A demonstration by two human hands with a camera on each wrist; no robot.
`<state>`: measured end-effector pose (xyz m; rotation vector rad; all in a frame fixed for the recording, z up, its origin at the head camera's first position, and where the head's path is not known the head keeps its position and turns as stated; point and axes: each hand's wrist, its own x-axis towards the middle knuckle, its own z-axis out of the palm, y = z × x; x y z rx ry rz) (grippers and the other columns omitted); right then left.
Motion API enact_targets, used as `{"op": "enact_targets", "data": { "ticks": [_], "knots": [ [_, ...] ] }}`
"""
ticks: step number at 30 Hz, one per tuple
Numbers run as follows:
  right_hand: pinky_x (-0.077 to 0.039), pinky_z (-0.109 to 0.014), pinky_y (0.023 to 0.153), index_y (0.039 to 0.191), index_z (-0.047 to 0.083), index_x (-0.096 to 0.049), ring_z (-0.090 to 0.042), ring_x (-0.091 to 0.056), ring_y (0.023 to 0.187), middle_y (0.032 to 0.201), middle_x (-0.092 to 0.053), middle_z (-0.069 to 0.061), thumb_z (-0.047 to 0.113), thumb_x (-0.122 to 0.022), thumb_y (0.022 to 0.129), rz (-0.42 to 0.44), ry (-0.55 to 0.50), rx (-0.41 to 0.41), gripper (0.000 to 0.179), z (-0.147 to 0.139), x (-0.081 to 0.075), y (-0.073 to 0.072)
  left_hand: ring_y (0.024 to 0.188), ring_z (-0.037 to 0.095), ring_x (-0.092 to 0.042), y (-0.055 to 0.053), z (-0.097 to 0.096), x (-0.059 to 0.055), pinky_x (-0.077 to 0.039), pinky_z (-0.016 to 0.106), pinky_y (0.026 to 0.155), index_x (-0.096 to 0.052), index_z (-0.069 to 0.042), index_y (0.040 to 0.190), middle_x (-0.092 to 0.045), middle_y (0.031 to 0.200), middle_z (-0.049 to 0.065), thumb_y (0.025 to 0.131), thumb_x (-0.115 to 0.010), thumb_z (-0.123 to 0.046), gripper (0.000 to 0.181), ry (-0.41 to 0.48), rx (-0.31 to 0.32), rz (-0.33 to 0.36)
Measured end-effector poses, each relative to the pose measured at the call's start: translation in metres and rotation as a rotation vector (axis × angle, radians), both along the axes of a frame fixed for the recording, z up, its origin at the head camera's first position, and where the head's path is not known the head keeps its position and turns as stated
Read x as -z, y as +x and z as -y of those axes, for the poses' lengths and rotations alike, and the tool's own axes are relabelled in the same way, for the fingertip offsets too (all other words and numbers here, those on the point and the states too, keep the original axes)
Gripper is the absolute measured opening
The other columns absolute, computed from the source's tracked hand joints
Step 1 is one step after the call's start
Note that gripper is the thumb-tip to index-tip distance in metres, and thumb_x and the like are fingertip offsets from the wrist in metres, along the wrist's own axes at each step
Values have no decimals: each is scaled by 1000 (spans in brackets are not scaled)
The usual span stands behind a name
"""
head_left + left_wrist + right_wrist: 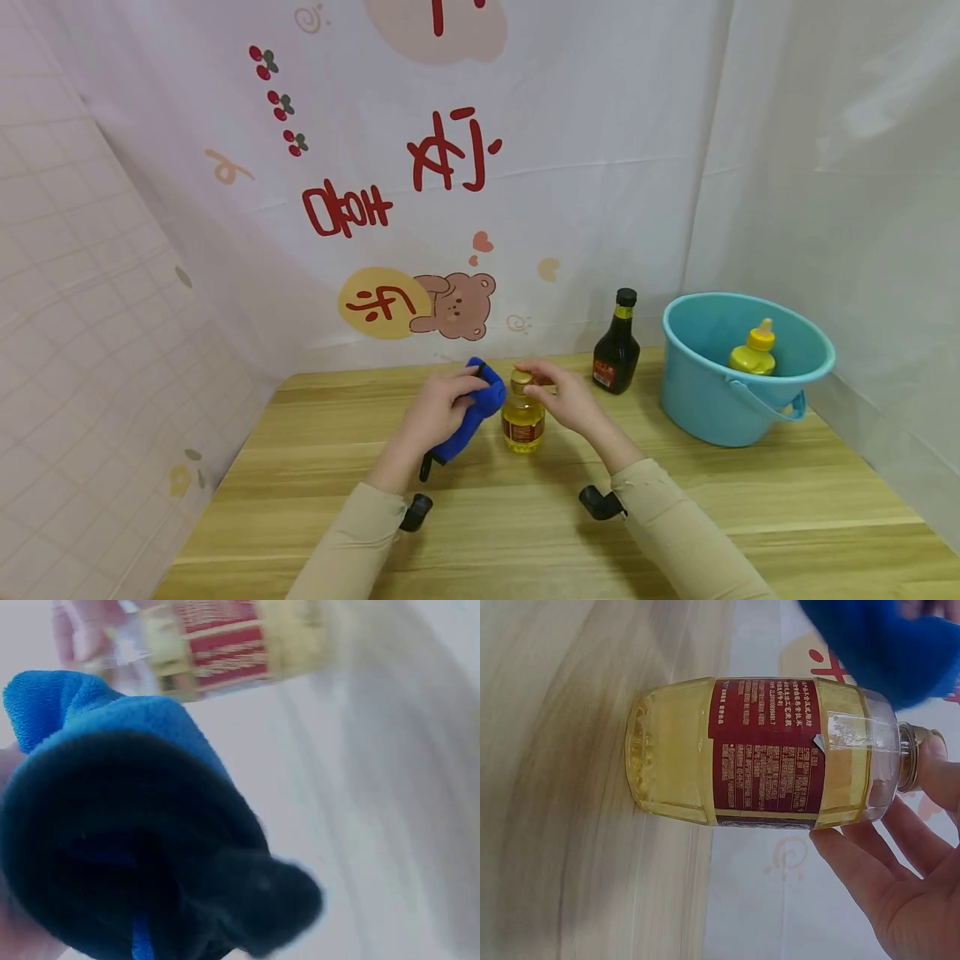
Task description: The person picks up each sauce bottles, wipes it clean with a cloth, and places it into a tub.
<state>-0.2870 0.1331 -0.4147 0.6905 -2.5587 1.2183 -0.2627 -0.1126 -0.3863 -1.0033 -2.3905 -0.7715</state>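
We log the oil bottle point(523, 427) left of the bucket point(693, 404), right grip point(572, 402) pinching its gold cap point(519, 382); farther left, left grip point(431, 408) holding blue cloth point(467, 427).

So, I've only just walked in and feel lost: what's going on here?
At a wooden table, a person's left grip holds a blue cloth close to an upright cooking-oil bottle. The right grip holds that bottle near its gold cap, which is on. Farther right, a dark sauce bottle stands beside a light blue bucket with a yellow squeeze bottle inside.
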Motion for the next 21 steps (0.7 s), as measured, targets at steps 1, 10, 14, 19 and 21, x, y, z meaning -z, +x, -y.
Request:
{"op": "enact_targets", "data": {
  "ticks": [1,10,14,19,21],
  "knots": [
    [-53,-51,90,132,15,-64,-32,-65,109,125,-66,-10,14,-65,96,-1,-2,-2,36,0,0,0,116,33,-62,1,-2,-4,-48,49,97,-77,-9,104,-69,119,13,85,-70,9,28,17,2,-22],
    [-53,-50,90,133,14,-63,-32,-65,109,125,-66,-12,12,-65,96,-8,-8,-22,37,1,-1,1,107,36,-61,9,-21,-3,-53,46,87,-77,-12,108,-66,127,13,87,-72,3,26,-27,-10,-80],
    [-53,-51,89,133,13,-63,-33,-65,108,124,-66,-13,9,-65,96,-19,-1,-19,38,0,0,2,106,35,-61,10,-25,3,-52,46,89,-77,-15,108,-64,129,12,88,-72,1,26,-26,-27,-81],
    [-53,-51,89,133,14,-63,-33,-65,107,123,-66,-14,9,-65,96,-35,8,-12,38,-1,0,2,108,35,-60,11,-28,6,-52,47,92,-77,-16,109,-64,130,11,88,-71,2,28,-20,-32,-82],
    [-53,-51,89,133,14,-63,-33,-65,107,123,-67,-13,9,-65,96,-38,11,-13,37,0,0,2,108,36,-60,11,-28,7,-52,47,92,-77,-16,109,-64,130,12,88,-71,2,28,-22,-32,-87]
  ]
}}
